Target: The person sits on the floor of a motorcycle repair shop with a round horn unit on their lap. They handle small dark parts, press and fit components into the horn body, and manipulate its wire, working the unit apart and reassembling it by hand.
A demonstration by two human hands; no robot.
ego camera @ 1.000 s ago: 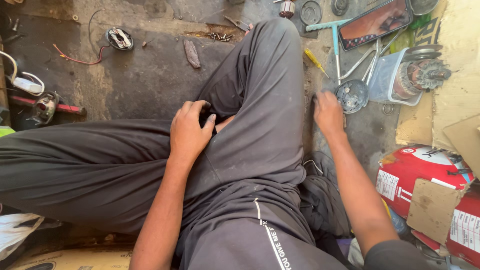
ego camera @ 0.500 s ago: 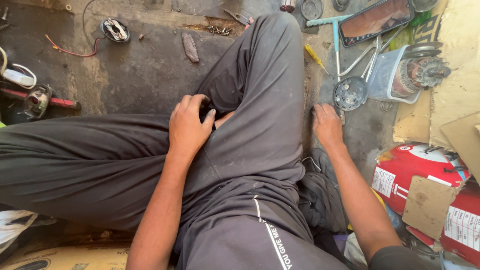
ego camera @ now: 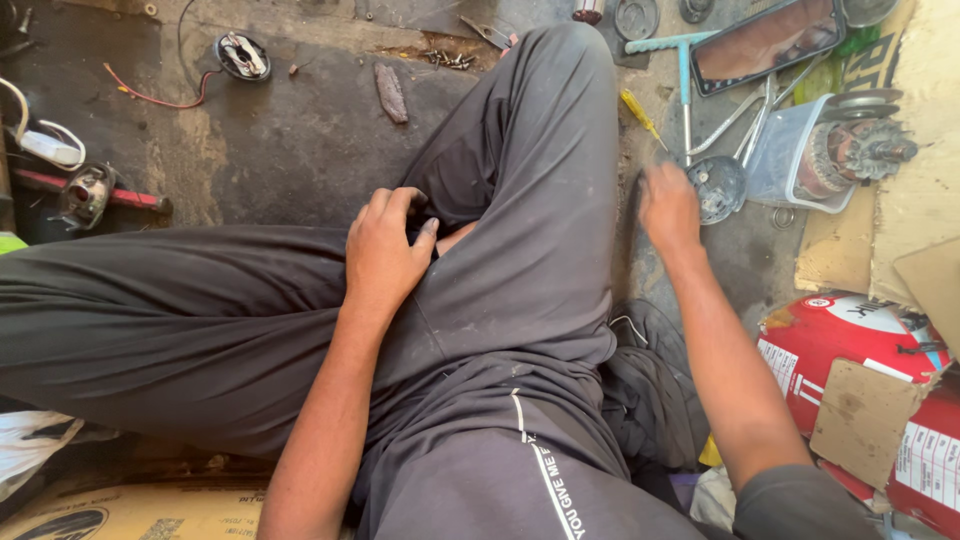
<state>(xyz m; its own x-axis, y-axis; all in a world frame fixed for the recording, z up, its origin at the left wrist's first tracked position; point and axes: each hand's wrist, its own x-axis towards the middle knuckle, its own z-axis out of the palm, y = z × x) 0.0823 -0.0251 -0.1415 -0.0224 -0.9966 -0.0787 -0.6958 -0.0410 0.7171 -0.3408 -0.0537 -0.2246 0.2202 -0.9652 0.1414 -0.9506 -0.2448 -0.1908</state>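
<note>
I sit on a dirty workshop floor in dark grey trousers [ego camera: 520,200], legs crossed. My left hand [ego camera: 385,245] rests in the hollow between my knees, fingers curled around something small and dark that is mostly hidden. My right hand [ego camera: 670,205] hovers to the right of my raised knee, blurred, fingers loose and holding nothing I can see. It is just left of a round grey metal part [ego camera: 720,188] lying on the floor.
A motor armature sits in a clear plastic tub [ego camera: 790,160]. Nearby are a teal T-handle tool [ego camera: 683,70], a yellow screwdriver [ego camera: 640,115] and a dark tray [ego camera: 770,40]. A red canister [ego camera: 850,340] and cardboard lie at right. A wired part [ego camera: 243,55] and a red-handled tool [ego camera: 90,195] lie at left.
My right hand has moved forward and slightly right, closer to the round metal part, and is blurred now. My left hand has stayed between my knees.
</note>
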